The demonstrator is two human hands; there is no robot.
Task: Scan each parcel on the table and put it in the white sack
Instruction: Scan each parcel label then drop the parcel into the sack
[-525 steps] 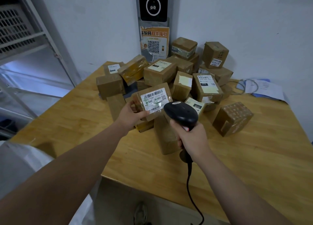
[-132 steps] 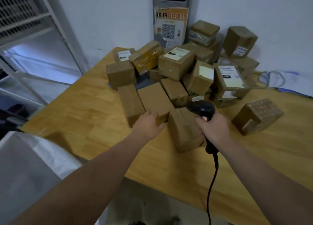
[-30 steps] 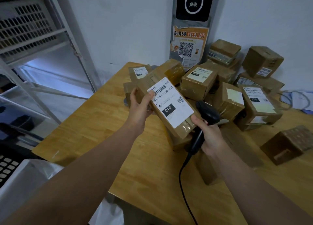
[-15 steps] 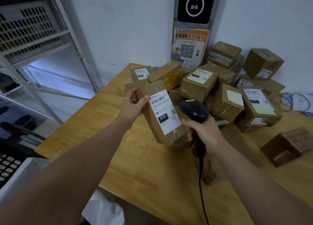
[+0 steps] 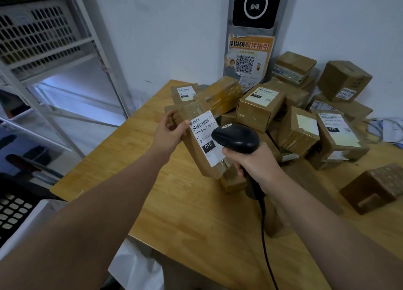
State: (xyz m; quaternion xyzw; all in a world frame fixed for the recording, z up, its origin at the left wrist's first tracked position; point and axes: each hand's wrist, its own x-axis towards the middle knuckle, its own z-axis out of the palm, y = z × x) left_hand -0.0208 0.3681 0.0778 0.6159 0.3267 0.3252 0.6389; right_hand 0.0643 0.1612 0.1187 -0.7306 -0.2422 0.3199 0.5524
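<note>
Right now the left hand (image 5: 172, 132) grips the upper end of a long brown cardboard parcel with a white printed label (image 5: 202, 141). The thumb lies across the label's top corner and the fingers wrap behind, holding the parcel tilted over the middle of the pale wooden table (image 5: 196, 213). Whether its lower end touches the box beneath cannot be told. The right hand (image 5: 250, 161) is closed tight round the handle of a black corded barcode scanner (image 5: 236, 138), whose head hangs just in front of the label's lower half. The barcode sits near the label's top, beside the thumb, so the beam could miss it or the thumb could shade it. A one-ended grip on so long a box invites a swing or a slip on the way to the white woven sack (image 5: 139, 268) below the table's near edge. The trailing black cable (image 5: 265, 235) may snag the low boxes beside it, and a careless knock could topple the heap of brown taped parcels (image 5: 301, 115) at the far corner.
</note>
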